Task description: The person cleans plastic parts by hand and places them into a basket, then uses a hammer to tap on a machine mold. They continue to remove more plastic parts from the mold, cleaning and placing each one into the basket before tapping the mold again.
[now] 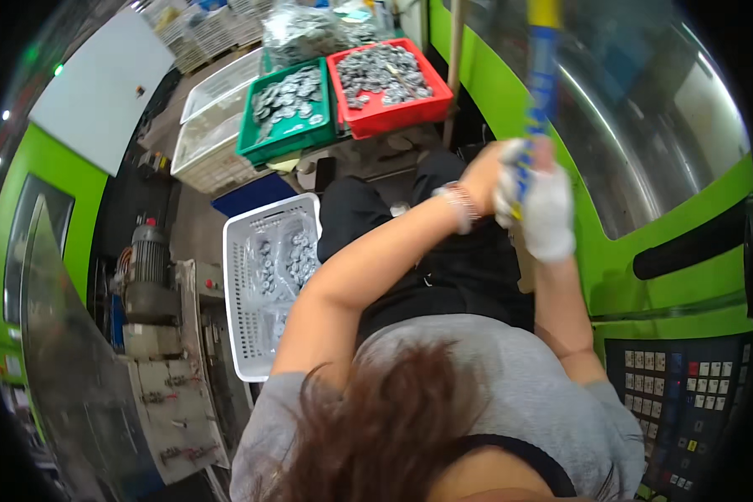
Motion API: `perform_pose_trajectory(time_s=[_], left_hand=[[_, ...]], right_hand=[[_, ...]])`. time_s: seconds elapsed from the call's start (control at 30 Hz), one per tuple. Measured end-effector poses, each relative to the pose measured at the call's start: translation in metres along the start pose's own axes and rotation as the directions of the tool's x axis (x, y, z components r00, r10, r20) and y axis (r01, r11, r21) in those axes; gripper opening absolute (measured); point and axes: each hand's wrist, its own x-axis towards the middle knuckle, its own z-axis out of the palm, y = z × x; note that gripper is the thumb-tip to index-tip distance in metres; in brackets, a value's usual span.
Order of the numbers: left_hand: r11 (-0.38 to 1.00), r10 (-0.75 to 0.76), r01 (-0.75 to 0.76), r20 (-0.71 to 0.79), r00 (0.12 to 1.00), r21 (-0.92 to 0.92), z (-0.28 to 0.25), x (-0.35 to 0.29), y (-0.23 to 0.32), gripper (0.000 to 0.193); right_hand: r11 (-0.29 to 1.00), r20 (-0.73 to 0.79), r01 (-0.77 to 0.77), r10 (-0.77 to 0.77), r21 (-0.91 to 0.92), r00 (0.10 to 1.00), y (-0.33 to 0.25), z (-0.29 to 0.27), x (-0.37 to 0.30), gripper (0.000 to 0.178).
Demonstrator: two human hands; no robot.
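Observation:
A long, slim pole (543, 79), blue with yellow at its top and markings along it, stands nearly upright before me and is blurred by motion. Its lower end runs between my hands. My left hand (492, 180), with a beaded band at the wrist and white glove fabric over part of it, closes on the pole from the left. Around it from the right is my right hand (547, 213), in a white glove. Blur hides the separate fingers. Both hands are raised over my lap, close to the green machine (573, 188) on the right.
A red tray (406, 117) and a green tray (280, 149) of small grey metal parts stand ahead. Left of my legs is a white basket (236, 309) with bagged parts. A dark phone (325, 173) lies ahead; a button panel (686, 410) is at lower right.

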Motion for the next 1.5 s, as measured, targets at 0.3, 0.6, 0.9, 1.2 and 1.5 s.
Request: perform_pose_trajectory(time_s=[0.3, 0.6, 0.9, 1.2, 1.5], left_hand=[[0.499, -0.004, 0.086, -0.097, 0.995, 0.862, -0.091, -0.067, -0.111, 0.012], [0.707, -0.692, 0.707, -0.207, 0.692, 0.0, -0.183, -0.082, -0.205, 0.036], [0.678, -0.622, 0.71, -0.364, 0.693, 0.192, -0.166, -0.047, -0.181, 0.035], [0.858, -0.069, 0.391, 0.679, 0.731, -0.333, -0.132, -0.063, -0.147, 0.014], [0.883, 0.055, 0.292, 0.699, 0.713, -0.367, -0.134, -0.063, -0.164, 0.018]], right_hand=[[0.748, -0.141, -0.101, 0.01, -0.656, 0.99, 0.174, 0.061, 0.165, 0.031], [0.845, -0.077, -0.275, 0.271, -0.458, 0.96, 0.228, 0.056, 0.209, 0.042], [0.239, -0.697, -0.771, 0.331, -0.59, 0.636, 0.445, -0.213, 0.119, 0.037], [-0.445, -0.669, -0.5, 0.474, -0.743, 0.573, 0.526, -0.272, 0.099, 0.045], [-0.275, -0.572, -0.553, -0.013, -0.786, 0.82, 0.507, -0.297, 0.068, 0.039]])
